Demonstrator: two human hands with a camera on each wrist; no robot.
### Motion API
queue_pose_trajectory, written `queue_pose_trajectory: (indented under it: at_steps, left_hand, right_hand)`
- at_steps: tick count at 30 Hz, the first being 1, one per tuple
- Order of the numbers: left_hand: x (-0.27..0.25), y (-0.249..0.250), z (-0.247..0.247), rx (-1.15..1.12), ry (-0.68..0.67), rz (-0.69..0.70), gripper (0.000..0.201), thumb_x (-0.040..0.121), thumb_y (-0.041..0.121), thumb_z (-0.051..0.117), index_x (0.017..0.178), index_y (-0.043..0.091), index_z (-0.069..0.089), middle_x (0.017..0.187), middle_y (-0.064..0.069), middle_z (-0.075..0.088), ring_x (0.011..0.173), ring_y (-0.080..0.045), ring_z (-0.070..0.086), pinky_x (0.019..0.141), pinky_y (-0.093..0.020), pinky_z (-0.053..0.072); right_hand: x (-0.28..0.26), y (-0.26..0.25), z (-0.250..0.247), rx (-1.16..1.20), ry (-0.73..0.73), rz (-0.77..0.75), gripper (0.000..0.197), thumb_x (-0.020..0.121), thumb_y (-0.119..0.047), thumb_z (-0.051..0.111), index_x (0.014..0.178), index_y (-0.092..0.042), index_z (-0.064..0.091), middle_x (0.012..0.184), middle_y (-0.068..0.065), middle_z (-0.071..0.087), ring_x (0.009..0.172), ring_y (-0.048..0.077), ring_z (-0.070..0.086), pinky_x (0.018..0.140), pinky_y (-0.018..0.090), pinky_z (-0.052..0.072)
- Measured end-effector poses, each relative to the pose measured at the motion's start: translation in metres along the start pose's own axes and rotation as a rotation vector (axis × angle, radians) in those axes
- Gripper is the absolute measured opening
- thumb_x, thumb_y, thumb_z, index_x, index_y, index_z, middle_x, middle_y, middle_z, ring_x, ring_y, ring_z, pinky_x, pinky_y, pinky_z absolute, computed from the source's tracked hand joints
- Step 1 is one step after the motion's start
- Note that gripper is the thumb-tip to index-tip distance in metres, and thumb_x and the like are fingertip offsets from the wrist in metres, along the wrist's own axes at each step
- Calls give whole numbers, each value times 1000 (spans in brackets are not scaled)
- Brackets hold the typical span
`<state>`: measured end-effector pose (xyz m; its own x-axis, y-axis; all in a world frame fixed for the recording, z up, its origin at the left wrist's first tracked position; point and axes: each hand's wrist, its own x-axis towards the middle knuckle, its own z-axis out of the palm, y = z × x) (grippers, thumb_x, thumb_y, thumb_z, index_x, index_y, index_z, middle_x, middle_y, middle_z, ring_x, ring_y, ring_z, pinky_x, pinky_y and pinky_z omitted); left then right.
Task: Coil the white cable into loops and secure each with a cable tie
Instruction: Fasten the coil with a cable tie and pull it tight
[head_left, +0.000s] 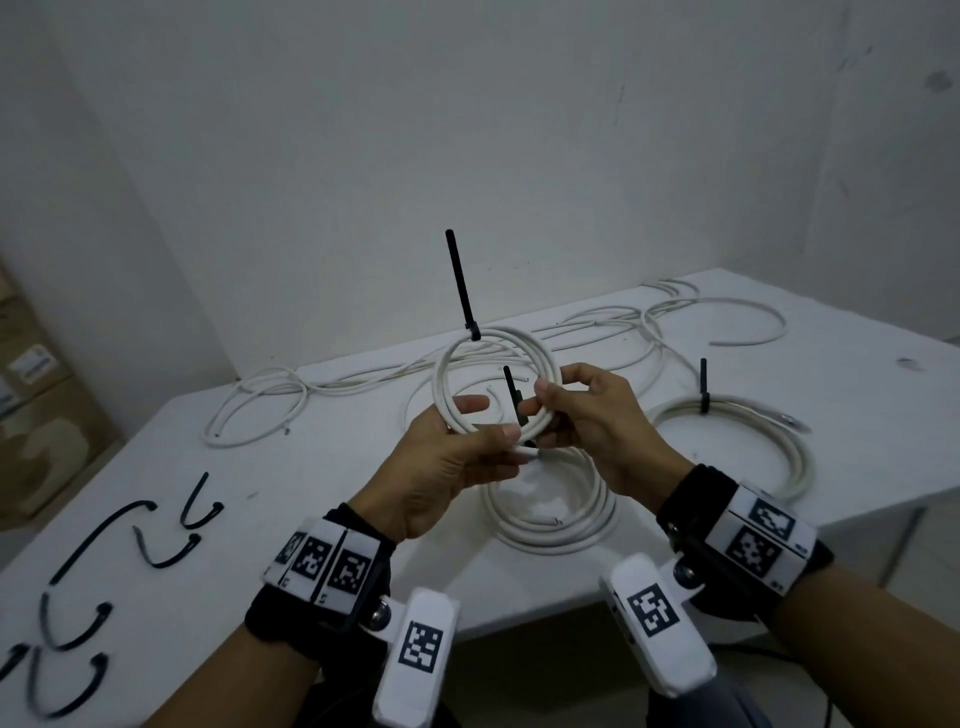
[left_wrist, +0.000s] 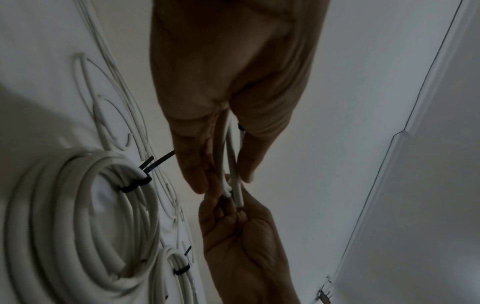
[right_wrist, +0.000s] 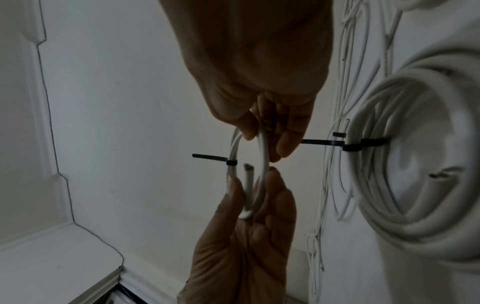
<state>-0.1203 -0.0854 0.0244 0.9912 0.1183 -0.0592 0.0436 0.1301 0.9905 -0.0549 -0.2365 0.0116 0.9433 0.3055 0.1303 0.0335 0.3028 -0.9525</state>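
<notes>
**Small white coil held up over the tabletop, second tie going on**

Closest to the head camera were the two wrist rigs, and just past them both hands met on one small coil of white cable held up in the air above the tabletop. The left hand had thumb and fingers pinched on the bottom of that coil, with a cut cable end poking out by the thumb. The right hand was clamped on the coil's right side, fingers curled around the strands and a short black cable tie sticking up beside its fingertips. Whether that tie was already locked, I couldn't tell. At the top of the coil another black tie was cinched on, tail pointing straight up.

Under the held coil, a bigger finished coil lay flat on the tabletop. To the right of the held coil sat another tied coil with its tie tail standing up. Behind it, loose white cable sprawled toward the wall. Well to the left of the coil, a bunch of spare black ties lay scattered, curved, near the tabletop edge.
</notes>
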Motion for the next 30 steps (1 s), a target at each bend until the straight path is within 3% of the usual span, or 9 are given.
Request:
queue_pose_trajectory:
  at_steps: [3,8,10,13,17,22,27,30]
  left_hand:
    - [-1,-1,-1,-28,-6,67,62,65,3,74,118,9,43,83,-17,73,73,-28,72,71,-37,60]
    - [2,-8,3,-30,205,188,46,75,1,74,111,9,46,76,-17,71,54,-27,68,53,-32,56]
    - [4,-11,2,-26,256,205,45,77,3,75,111,8,47,82,-21,70,54,-28,68,52,-32,56]
    - [6,-12,1,-33,299,215,39,77,5,75,105,6,49,76,-16,71,55,-27,68,53,-32,57]
    - [7,-13,-1,-61,321,191,21,80,6,73,95,-1,59,73,-14,72,56,-23,69,52,-29,56]
    - [8,-14,-1,-30,360,201,22,81,2,72,94,-2,55,82,-23,70,62,-26,70,52,-29,56]
    - [9,-14,-3,-30,294,125,19,85,8,69,96,-1,58,69,-7,66,56,-16,63,55,-30,57]
    - [9,-17,-2,-73,249,76,12,85,6,67,91,-2,61,71,-7,66,59,-15,66,57,-28,57]
  right_hand:
    - [-1,1,0,40,-1,31,23,91,-13,60,106,4,54,75,13,69,55,20,66,49,25,54]
    - [-4,3,6,75,-36,57,28,88,-13,64,109,-2,48,77,15,70,56,25,64,55,30,55]
    - [-5,4,9,62,-39,51,30,88,-12,65,110,-2,47,78,17,70,58,25,65,57,31,55]
    - [-6,6,10,68,-42,52,31,87,-11,66,110,-3,46,71,13,69,56,22,66,57,30,56]
    - [-8,6,10,51,-66,55,24,87,-11,66,102,-5,48,68,12,68,55,20,66,55,29,55]
    - [-7,7,8,60,-42,55,24,88,-10,64,105,-2,50,72,14,71,53,20,65,55,29,56]
    - [-5,6,6,71,-11,48,23,89,-9,64,104,-2,48,72,14,70,53,20,65,56,31,56]
    - [-7,5,5,32,-9,48,18,89,-9,63,97,-4,48,73,13,70,53,18,65,56,31,56]
